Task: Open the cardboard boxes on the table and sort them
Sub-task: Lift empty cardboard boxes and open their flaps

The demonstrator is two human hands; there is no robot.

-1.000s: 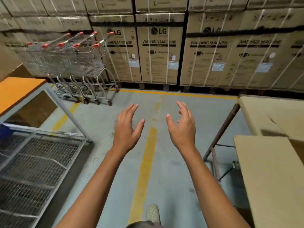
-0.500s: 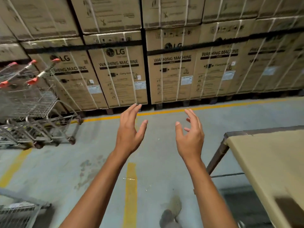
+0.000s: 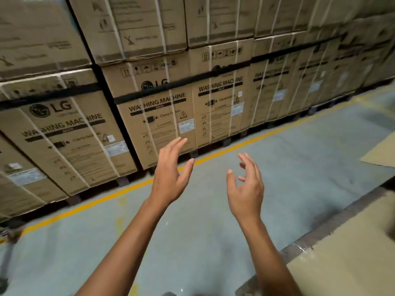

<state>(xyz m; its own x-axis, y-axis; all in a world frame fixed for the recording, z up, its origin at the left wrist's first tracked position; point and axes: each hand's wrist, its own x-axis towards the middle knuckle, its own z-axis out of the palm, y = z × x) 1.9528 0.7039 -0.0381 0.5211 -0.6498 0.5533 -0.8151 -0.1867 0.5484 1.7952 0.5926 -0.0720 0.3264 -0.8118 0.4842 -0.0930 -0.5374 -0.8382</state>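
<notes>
The flat tan cardboard (image 3: pixel 346 259) that belongs to the task is seen only at the lower right corner, lying on the table whose dark metal edge (image 3: pixel 342 216) runs diagonally beside it. Whether this is a closed box top or a loose sheet cannot be told, since only a plain surface is shown and no flap or seam is visible. A second pale cardboard panel (image 3: pixel 382 150) is cut off by the right border, farther away.

Nothing is held. The left hand (image 3: pixel 168 178) is raised in the air with its fingers straight and its thumb spread. The right hand (image 3: pixel 245 193) is raised beside it with loosely bent fingers, empty, and nearer the table. Both are well apart from the cardboard and hang over the grey concrete floor (image 3: pixel 203 242).

The step is judged to be the approach to the first box, with no opening begun. It would be done well if the body were turned to the right until the table is faced squarely and the cardboard is brought to the middle of the view. The hands should then be lowered onto it and the closing seam found by touch before any pull is made. Opposite flaps are best gripped near their free edges and lifted evenly, so that the cardboard is not torn.

Beyond the floor's yellow painted line (image 3: pixel 119 190), the strapped brown washing-machine cartons (image 3: pixel 158 112) stacked along the wall are not part of the work.
</notes>
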